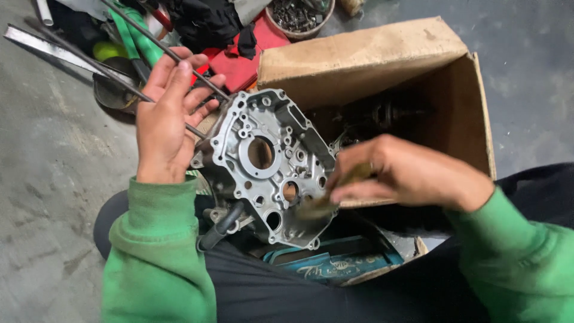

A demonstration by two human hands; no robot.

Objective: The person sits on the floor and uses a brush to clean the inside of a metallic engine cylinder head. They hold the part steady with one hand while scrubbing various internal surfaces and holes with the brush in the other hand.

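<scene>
At nine o'clock there is bare concrete floor [48, 179], and at about eleven o'clock one flat metal bar [54, 51] lies slanted across it. Near it I count two thin metal rods [149, 37] running from the top down toward the middle, and one round metal tin [110, 90] half under them.

My left hand [164, 122] sits at about ten o'clock of the middle, palm toward me, fingers loosely spread and mostly open. My fingertips [206, 98] lie against the rods and the heel of the hand is just beside the left edge of the engine case [269, 164]. I cannot tell whether the thumb presses the case from behind.

The engine case, one silver cast part with many holes, stands tilted at the centre, over my lap and against the front of the cardboard box [365, 60].

At twelve o'clock there is one red cloth [248, 60], one black rag [203, 21] on it and one bowl of small metal parts [299, 15]. Below the case, at six o'clock, one teal tin [335, 263] shows.

My right hand [406, 173], at three o'clock, is curled closed around one small brush [326, 200], blurred, whose end touches the lower right face of the case. The one box lies open on its side behind that hand, with dark parts inside.
</scene>
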